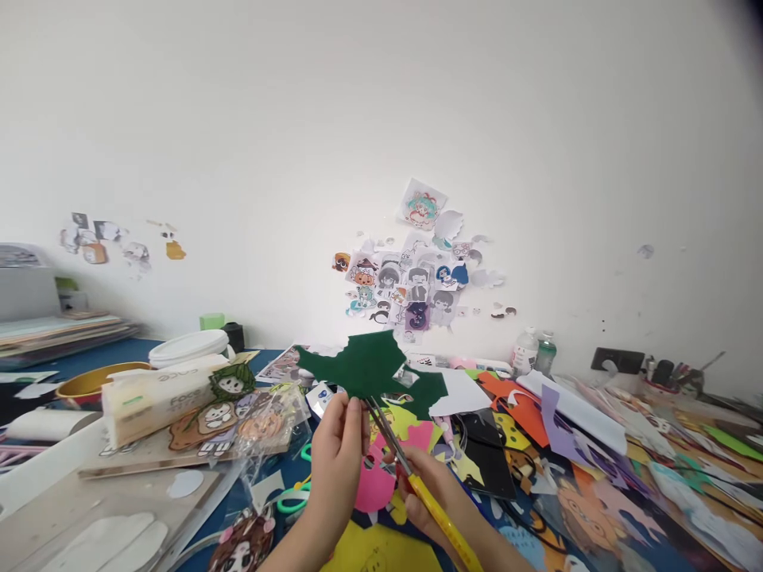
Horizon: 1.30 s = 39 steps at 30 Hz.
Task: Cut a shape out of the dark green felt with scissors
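My left hand pinches the bottom edge of a dark green paper cut-out and holds it up above the table. My right hand grips yellow-handled scissors. The blades point up toward the lower edge of the green paper, close beside my left thumb. Whether the blades touch the paper I cannot tell. Under my hands lie pink and yellow paper pieces.
A tissue box and sticker sheets lie at the left, with a white plate stack and a yellow bowl behind. Coloured paper scraps cover the right. Two bottles stand by the stickered wall. Green-handled scissors lie below my left hand.
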Tool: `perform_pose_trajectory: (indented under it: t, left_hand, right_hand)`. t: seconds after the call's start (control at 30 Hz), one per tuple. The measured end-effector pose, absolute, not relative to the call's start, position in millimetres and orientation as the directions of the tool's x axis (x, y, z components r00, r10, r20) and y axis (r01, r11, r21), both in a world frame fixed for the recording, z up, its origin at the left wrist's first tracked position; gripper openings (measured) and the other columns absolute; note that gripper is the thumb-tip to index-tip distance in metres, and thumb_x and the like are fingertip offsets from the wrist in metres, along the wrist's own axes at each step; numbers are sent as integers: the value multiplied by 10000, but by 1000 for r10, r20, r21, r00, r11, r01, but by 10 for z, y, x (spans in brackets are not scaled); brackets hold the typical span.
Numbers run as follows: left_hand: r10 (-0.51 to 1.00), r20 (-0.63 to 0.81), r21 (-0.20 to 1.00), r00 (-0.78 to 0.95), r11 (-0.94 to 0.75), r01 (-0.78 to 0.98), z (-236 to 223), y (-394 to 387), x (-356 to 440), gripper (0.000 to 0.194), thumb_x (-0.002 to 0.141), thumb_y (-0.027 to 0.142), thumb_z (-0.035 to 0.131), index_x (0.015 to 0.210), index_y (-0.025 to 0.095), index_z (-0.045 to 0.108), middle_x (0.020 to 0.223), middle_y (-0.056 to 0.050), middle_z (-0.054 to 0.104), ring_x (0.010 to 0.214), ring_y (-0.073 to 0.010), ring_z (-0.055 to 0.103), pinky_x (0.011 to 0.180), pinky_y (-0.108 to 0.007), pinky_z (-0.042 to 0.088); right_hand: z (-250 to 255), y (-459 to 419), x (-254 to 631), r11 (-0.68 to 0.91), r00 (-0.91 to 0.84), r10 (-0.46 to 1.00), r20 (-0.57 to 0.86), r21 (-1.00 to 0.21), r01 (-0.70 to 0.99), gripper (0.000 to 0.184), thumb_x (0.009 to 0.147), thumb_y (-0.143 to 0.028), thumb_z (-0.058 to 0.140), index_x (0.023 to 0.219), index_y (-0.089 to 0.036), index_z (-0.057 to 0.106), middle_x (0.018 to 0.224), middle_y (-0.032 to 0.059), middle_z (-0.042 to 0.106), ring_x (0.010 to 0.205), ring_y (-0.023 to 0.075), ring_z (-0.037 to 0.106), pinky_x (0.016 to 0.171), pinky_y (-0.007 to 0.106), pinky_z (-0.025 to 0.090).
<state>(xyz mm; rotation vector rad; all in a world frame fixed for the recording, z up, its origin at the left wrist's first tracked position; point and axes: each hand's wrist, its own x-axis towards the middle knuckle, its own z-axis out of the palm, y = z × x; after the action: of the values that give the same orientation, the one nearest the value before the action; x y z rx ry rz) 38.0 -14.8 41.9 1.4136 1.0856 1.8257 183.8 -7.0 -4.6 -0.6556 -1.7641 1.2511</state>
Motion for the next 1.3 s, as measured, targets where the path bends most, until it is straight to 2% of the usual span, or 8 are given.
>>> perform_pose_trajectory:
  t: [0.07, 0.2, 0.4, 0.6, 0.83, 1.0, 1.17, 1.3]
  left_hand:
    - [802, 534, 845, -269, -511, 155, 424, -123, 326, 342, 857, 476, 358, 618, 233, 333, 519, 64, 345, 460, -100, 331, 477, -250, 281]
    - [830, 543, 808, -128, -474, 351, 458, -82, 248, 338, 847, 482, 326, 616, 236, 314, 535, 60, 304, 471, -107, 287, 495, -267, 241]
    - [900, 435, 828, 38, -416, 375, 577, -80, 203, 339, 829, 454, 330, 587, 227, 261, 530, 59, 272, 494, -109, 280, 522, -270, 225]
    - [915, 340, 828, 216, -400, 394, 621, -103, 190, 336, 828, 439, 335, 580, 221, 272, 529, 62, 272, 493, -103, 261, 502, -261, 217]
    - [904, 360, 795, 231, -426, 431, 626, -71, 170, 318, 828, 396, 341, 579, 217, 256, 527, 67, 256, 489, -96, 252, 494, -253, 213]
    - [906, 352, 786, 235, -423, 452, 620, -83, 158, 306, 828, 378, 347, 582, 214, 267, 523, 71, 246, 482, -89, 235, 486, -249, 204]
    - [904, 342, 802, 255, -422, 422, 615, -66, 130, 319, 832, 401, 365, 589, 214, 278, 517, 75, 251, 478, -86, 239, 480, -240, 215]
    - [907, 336, 822, 254, -414, 391, 627, -51, 127, 333, 827, 472, 385, 616, 214, 390, 521, 71, 311, 483, -89, 287, 493, -238, 248]
  right_hand:
    - [-40, -70, 1842, 315, -518, 799, 305, -946, -72, 643, 637, -711, 597, 1024, -197, 580, 733, 13, 433, 605, 126, 411, 517, 237, 347]
    - [-9, -43, 1881, 276, -492, 831, 262, -960, -46, 547, 691, -654, 600, 995, -199, 577, 796, 26, 432, 651, 137, 442, 542, 243, 338]
    - [0, 64, 1997, 371, -524, 795, 305, -928, 23, 650, 642, -650, 648, 1056, -157, 558, 704, -14, 377, 577, 106, 316, 523, 245, 287]
    - [39, 76, 2086, 434, -551, 780, 298, -891, 133, 581, 729, -611, 588, 1095, -162, 536, 724, 2, 429, 610, 124, 380, 569, 261, 340]
    - [83, 62, 2072, 443, -534, 788, 308, -885, 144, 613, 696, -633, 595, 1073, -152, 539, 709, -5, 390, 598, 125, 367, 543, 258, 330]
    - [204, -1, 2084, 447, -560, 789, 251, -861, 244, 645, 701, -669, 554, 1081, -148, 554, 687, -10, 391, 557, 110, 322, 533, 253, 335]
    - [231, -24, 2146, 451, -562, 800, 211, -828, 332, 677, 702, -696, 525, 1149, -189, 549, 739, 31, 501, 613, 151, 437, 577, 265, 400]
    - [245, -49, 2184, 406, -536, 831, 147, -819, 406, 668, 722, -676, 522, 1207, -217, 529, 773, 46, 551, 608, 159, 471, 565, 269, 421]
